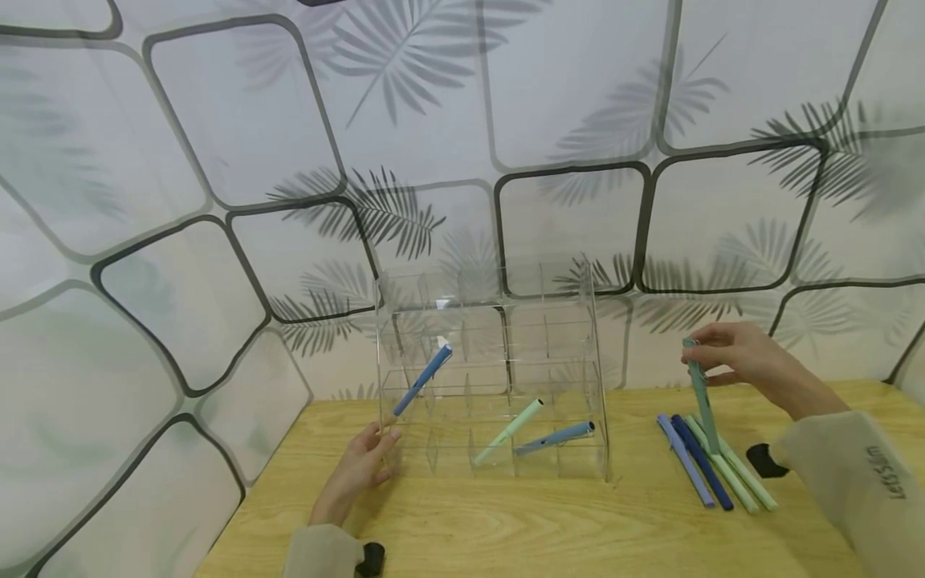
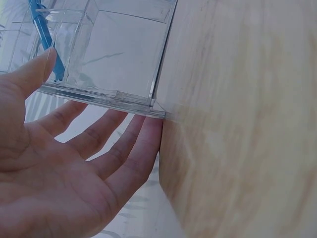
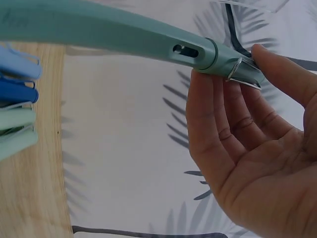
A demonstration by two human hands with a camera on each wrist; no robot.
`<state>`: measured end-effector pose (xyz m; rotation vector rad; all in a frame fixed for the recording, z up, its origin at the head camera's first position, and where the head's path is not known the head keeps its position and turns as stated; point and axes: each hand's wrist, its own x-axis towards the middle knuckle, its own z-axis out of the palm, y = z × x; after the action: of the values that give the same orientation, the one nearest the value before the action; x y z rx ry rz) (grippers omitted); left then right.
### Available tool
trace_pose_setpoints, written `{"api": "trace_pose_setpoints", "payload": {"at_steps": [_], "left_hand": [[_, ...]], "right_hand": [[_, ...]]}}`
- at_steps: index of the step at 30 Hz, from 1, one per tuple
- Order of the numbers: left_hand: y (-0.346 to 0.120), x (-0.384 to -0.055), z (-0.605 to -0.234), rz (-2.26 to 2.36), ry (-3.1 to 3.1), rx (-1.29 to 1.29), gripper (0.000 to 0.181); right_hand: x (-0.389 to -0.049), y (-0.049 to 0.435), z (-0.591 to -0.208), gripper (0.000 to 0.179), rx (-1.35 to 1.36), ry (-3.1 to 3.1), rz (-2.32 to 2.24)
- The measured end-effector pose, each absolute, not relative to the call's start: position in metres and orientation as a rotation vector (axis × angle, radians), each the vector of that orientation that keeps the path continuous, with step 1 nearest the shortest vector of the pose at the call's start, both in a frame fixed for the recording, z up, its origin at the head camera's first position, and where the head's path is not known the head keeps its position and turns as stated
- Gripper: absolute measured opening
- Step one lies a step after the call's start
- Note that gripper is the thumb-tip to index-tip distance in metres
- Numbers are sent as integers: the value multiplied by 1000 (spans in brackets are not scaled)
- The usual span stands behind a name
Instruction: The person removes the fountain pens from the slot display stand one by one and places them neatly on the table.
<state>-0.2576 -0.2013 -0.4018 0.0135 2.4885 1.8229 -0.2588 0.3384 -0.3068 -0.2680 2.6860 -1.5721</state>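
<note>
My right hand (image 1: 740, 361) pinches a teal-green pen (image 1: 702, 405) by its capped, clipped end between thumb and fingers. The pen hangs tilted over the pens on the table; its barrel window shows in the right wrist view. At the left side of a clear acrylic organizer (image 1: 607, 449), my left hand (image 1: 361, 466) touches the side wall with extended fingers, its thumb across the front edge. A blue pen (image 1: 422, 381) leans in the organizer near that hand. A pale green pen (image 1: 508, 433) and a grey-blue pen (image 1: 556, 438) lean in lower compartments.
On the wooden table (image 1: 506, 530), right of the organizer, lie a periwinkle pen (image 1: 686, 461), a dark blue pen (image 1: 703, 464) and two pale green pens (image 1: 751, 474), side by side. A leaf-patterned curtain (image 1: 571, 104) hangs close behind the organizer and along the left.
</note>
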Motion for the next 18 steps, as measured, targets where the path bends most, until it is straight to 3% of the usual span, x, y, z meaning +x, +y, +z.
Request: {"api": "trace_pose_setpoints", "payload": {"at_steps": [18], "left_hand": [[-203,-259,-399,1815,2486,48,56]], "right_hand": [[-259,365,-318,55,-198,2798,-1426]]}}
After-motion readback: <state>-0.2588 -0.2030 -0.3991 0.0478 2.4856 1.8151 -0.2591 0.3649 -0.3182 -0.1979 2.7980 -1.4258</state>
